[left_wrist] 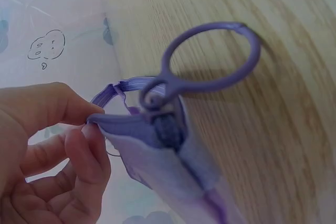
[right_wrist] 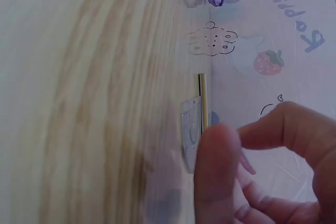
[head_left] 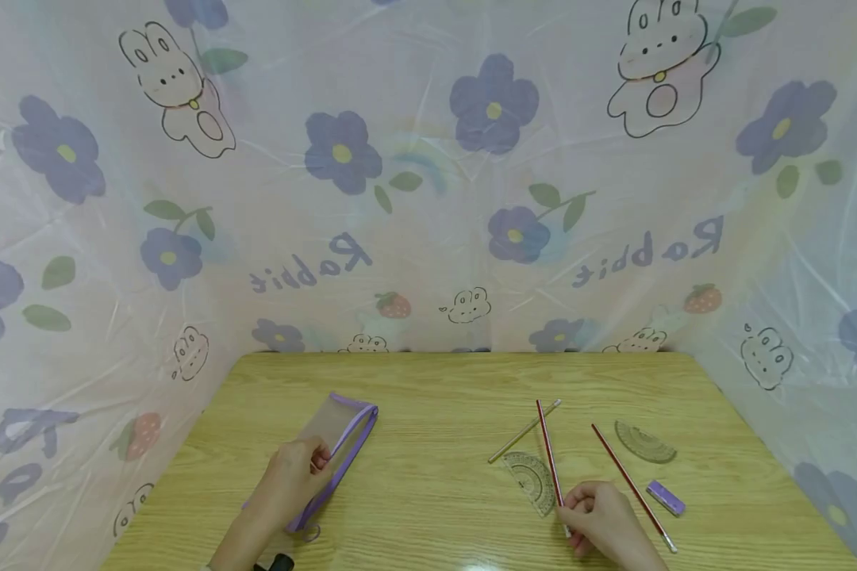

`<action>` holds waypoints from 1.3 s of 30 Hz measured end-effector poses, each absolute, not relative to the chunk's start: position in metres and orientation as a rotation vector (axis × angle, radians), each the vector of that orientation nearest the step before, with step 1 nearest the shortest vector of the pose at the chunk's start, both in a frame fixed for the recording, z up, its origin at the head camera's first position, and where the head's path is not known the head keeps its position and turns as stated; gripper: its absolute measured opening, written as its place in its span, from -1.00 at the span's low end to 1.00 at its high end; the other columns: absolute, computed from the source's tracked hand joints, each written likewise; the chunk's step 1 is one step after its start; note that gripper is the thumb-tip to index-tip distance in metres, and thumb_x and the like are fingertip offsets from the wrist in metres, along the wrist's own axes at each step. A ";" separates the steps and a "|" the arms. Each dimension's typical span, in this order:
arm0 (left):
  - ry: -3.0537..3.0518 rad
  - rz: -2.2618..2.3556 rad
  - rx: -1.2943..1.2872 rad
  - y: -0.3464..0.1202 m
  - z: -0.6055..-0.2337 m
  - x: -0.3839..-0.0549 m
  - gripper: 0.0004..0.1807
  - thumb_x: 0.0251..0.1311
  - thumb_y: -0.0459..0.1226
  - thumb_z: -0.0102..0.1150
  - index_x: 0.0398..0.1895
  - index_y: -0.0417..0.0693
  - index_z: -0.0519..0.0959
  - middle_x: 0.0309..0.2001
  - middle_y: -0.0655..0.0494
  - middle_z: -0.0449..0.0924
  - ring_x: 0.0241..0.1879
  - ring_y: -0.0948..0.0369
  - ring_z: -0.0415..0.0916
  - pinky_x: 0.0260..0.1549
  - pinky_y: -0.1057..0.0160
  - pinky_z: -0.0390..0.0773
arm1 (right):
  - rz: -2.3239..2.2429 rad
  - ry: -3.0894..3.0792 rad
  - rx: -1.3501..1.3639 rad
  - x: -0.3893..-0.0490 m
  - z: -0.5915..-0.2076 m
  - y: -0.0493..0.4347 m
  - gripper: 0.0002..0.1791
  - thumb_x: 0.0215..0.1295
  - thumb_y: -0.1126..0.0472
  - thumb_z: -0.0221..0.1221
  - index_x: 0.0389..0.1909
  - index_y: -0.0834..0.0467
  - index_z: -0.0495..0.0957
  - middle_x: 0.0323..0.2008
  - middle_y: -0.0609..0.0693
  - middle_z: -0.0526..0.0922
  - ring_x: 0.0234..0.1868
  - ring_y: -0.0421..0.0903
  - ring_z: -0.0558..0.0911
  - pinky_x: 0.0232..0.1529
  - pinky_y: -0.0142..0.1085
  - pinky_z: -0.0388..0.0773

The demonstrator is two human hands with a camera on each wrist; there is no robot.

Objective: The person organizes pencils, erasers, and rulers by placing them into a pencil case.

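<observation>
On the left of the table lies a see-through pencil case (head_left: 331, 420) with purple zip edging, its mouth parted. My left hand (head_left: 296, 472) pinches one edge of that mouth between thumb and forefinger. A purple ring pull (left_wrist: 255, 56) stands out from the zip in the left wrist view. Over on the right, my right hand (head_left: 603, 515) pinches the near end of a red pencil (head_left: 550, 452) with thumb and fingertips. The pencil's far end crosses over a gold pencil (head_left: 517, 438) in the head view. A clear protractor (head_left: 532, 480) lies just left of the held pencil.
Right of my right hand are a second red pencil (head_left: 632, 484), another protractor (head_left: 645, 444) and a purple eraser (head_left: 666, 498). A patterned curtain (head_left: 428, 198) encloses the wooden table (head_left: 428, 396) at the back and sides. Something black (head_left: 281, 563) shows by my left wrist.
</observation>
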State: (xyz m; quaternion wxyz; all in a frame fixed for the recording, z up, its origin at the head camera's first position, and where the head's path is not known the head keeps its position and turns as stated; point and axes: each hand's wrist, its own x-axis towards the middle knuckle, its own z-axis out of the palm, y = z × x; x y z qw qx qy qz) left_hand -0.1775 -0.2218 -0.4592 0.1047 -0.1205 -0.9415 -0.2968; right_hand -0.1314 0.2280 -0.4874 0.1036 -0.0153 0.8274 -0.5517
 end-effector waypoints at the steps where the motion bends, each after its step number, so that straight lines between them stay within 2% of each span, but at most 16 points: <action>1: -2.776 -0.877 -0.357 -0.222 -0.459 -0.177 -0.79 -0.02 -0.56 0.39 -0.48 -0.14 0.57 -0.54 0.22 0.51 -0.54 0.39 0.47 -0.54 0.50 0.53 | -1.628 2.436 -0.052 -0.131 -0.487 0.228 -0.88 0.18 0.39 0.27 -0.38 0.36 0.52 -0.65 0.05 0.57 -0.67 -0.01 0.61 -0.64 -0.21 0.65; 21: -2.794 -0.918 -0.344 -0.222 -0.456 -0.176 -0.79 0.00 -0.55 0.39 -0.48 -0.13 0.57 -0.55 0.23 0.50 -0.55 0.40 0.46 -0.58 0.48 0.52 | -1.671 2.332 -0.177 -0.130 -0.490 0.215 -0.92 0.20 0.42 0.25 -0.42 0.34 0.53 -0.65 0.07 0.57 -0.68 -0.04 0.60 -0.65 -0.23 0.64; 30: -2.786 -0.917 -0.354 -0.222 -0.455 -0.175 -0.78 -0.01 -0.55 0.40 -0.49 -0.12 0.56 -0.55 0.23 0.50 -0.56 0.41 0.45 -0.58 0.49 0.52 | -1.677 2.298 -0.216 -0.131 -0.491 0.208 -0.93 0.19 0.43 0.24 -0.42 0.33 0.52 -0.65 0.04 0.56 -0.71 -0.14 0.58 -0.66 -0.31 0.62; 39: -2.775 -0.920 -0.380 -0.220 -0.454 -0.175 -0.77 -0.01 -0.56 0.38 -0.49 -0.13 0.55 -0.57 0.25 0.47 -0.58 0.43 0.41 -0.64 0.50 0.49 | -1.700 2.289 -0.269 -0.131 -0.493 0.202 -0.91 0.19 0.46 0.22 -0.44 0.32 0.50 -0.67 0.04 0.55 -0.72 -0.15 0.57 -0.67 -0.25 0.63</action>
